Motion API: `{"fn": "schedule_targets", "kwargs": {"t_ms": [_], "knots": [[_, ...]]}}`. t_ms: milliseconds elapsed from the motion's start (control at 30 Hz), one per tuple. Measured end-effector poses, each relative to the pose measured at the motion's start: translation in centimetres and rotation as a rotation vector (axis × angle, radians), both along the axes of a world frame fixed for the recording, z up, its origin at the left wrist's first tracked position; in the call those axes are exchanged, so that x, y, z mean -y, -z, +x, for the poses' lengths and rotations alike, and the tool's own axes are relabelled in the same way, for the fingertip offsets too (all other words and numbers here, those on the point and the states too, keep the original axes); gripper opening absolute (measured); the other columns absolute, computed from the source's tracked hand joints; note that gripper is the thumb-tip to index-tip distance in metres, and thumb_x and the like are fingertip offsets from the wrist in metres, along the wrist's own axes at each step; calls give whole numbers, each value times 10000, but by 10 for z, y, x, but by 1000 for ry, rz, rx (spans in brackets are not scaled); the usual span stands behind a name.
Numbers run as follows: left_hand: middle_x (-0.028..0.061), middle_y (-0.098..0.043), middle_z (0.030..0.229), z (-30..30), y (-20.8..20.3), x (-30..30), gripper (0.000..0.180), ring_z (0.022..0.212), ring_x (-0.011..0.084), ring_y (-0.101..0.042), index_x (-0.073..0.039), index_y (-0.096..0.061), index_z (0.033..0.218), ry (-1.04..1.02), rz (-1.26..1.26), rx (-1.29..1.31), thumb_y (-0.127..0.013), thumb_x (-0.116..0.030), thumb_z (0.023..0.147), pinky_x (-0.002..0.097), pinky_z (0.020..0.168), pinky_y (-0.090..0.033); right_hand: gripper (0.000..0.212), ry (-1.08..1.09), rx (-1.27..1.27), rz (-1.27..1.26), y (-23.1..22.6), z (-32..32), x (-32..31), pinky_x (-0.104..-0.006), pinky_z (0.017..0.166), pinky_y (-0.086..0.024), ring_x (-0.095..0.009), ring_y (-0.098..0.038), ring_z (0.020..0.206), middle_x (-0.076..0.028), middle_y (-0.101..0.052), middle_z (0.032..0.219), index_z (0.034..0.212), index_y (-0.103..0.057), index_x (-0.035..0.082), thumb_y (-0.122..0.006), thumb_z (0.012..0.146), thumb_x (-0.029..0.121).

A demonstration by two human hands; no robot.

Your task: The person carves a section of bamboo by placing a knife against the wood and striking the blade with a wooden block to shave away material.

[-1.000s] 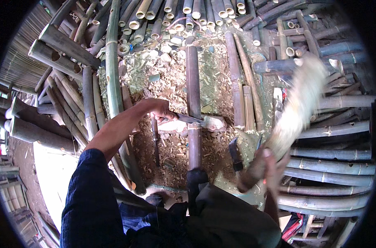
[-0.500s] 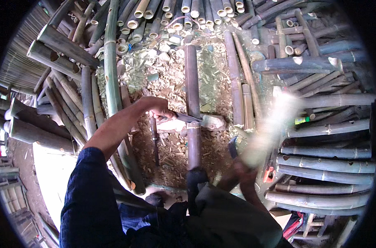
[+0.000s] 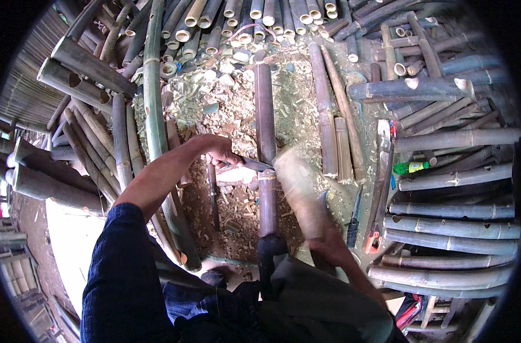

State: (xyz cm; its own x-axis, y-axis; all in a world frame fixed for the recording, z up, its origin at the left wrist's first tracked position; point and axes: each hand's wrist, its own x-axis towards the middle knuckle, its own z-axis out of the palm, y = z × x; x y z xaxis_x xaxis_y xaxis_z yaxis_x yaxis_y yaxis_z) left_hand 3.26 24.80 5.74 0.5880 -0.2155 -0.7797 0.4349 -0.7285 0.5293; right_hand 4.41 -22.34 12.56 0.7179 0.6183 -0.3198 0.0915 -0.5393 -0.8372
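Observation:
My left hand (image 3: 221,152) is closed around the handle of a knife (image 3: 256,164). The knife's dark blade lies across a brown bamboo pole (image 3: 265,114), close to a pale ring on it. That pole runs away from me, its near end between my legs, over a pale wooden block (image 3: 229,174). In my right hand (image 3: 329,243) is a thick wooden club (image 3: 300,191), smeared by motion. Its far end is at the blade's tip, just right of the pole; whether they touch, I cannot tell.
Pale wood chips (image 3: 232,120) cover the ground. A long green bamboo pole (image 3: 153,103) lies at left, stacked bamboo (image 3: 455,226) at right. Beside that stack lie a saw with an orange handle (image 3: 373,243), a dark-handled blade (image 3: 353,226) and a green bottle (image 3: 410,167).
My right hand has swung the club from the far right in toward the knife blade and pole. The left hand and knife have hardly moved.

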Motion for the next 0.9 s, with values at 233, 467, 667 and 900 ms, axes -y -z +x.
{"fn": "schedule_targets", "kwargs": {"t_ms": [233, 467, 667, 900], "knots": [[24, -684, 651, 7, 7, -23, 489, 497, 110, -545, -120, -795, 892, 80, -50, -176, -723, -603, 889, 310, 477, -430, 819, 142, -340, 1, -42, 23, -14, -390, 994, -505, -254, -634, 1108, -152, -638, 1252, 1442, -441, -21, -841, 763, 202], [119, -734, 805, -33, -2, 1, 511, 761, 304, -731, -111, -794, 987, 135, 406, 419, -720, -599, 856, 441, 697, -563, 752, 322, -349, -116, -29, 12, 6, -397, 965, -524, -254, -648, 1074, -154, -656, 1209, 1391, -489, -41, -828, 766, 203], [89, -636, 818, -86, -17, 52, 169, 760, 223, -699, -131, -582, 1076, 147, 684, 401, -526, -283, 1028, 414, 656, -591, 713, 301, -499, -41, 17, -7, 42, -402, 718, -595, -256, -693, 786, -164, -661, 1068, 1390, -453, -16, -764, 773, 163], [75, -607, 952, -128, 2, 100, 487, 841, 295, -683, -145, -624, 1115, -222, 489, 1074, -834, -230, 684, 451, 709, -559, 731, 410, -507, -31, -11, -19, 29, -410, 681, -599, -262, -700, 765, -167, -667, 1031, 1407, -421, -13, -760, 782, 159]]}}
